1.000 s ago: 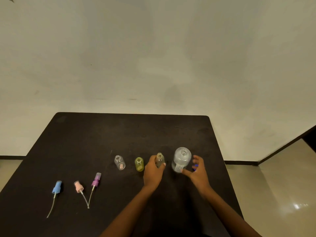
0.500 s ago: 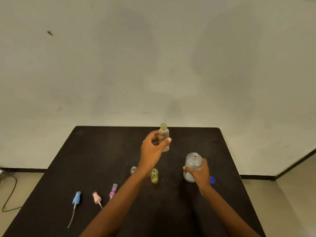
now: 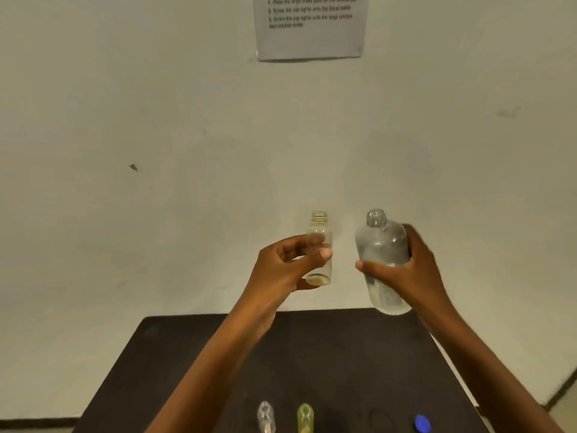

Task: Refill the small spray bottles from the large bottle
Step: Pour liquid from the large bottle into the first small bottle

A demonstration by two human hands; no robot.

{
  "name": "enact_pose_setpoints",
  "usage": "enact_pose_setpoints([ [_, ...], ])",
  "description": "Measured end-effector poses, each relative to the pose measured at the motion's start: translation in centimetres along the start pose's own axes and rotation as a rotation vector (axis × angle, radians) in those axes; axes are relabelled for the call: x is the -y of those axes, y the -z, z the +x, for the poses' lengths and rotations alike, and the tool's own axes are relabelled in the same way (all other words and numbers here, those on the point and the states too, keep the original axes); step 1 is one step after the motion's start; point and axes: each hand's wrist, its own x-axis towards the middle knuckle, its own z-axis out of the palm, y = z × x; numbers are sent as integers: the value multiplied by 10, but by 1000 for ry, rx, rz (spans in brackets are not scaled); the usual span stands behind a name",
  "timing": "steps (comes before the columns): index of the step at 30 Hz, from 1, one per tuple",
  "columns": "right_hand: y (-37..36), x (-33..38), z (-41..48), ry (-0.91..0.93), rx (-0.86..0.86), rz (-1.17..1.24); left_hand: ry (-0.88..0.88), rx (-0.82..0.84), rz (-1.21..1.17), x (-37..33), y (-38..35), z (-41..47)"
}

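Now both bottles are up off the black table (image 3: 193, 364), where half a second ago the large clear bottle (image 3: 382, 260) still stood on it. Right hand (image 3: 412, 273) is wrapped around its body, fingers closed on it, neck open and leaning slightly toward the left. Left hand (image 3: 287, 270) pinches the small clear spray bottle (image 3: 320, 248) between thumb and fingers, upright, mouth uncapped, only a thin yellowish residue at the bottom. The two necks sit near each other at similar height, not touching. Looks like the pour is about to start; nothing is flowing yet. Still on the table at the near edge: another clear small bottle (image 3: 266, 417), a yellow-green small bottle (image 3: 305, 418), and a blue cap (image 3: 422, 423), so those two refills are likely pending. Spray heads are out of view.
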Motion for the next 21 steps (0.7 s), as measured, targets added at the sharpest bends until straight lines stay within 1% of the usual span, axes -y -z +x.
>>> enact_pose_setpoints([
  [5,20,67,31,190,-5,-158,-105,75,-8,-39,5,0],
  [9,31,96,43,273,-28,-298,-157,108,-2,-57,6,1],
  [14,38,114,49,409,-61,-419,-183,115,14,-64,6,5],
  [21,42,109,56,581,-80,-525,-166,117,-6,-61,3,8],
])
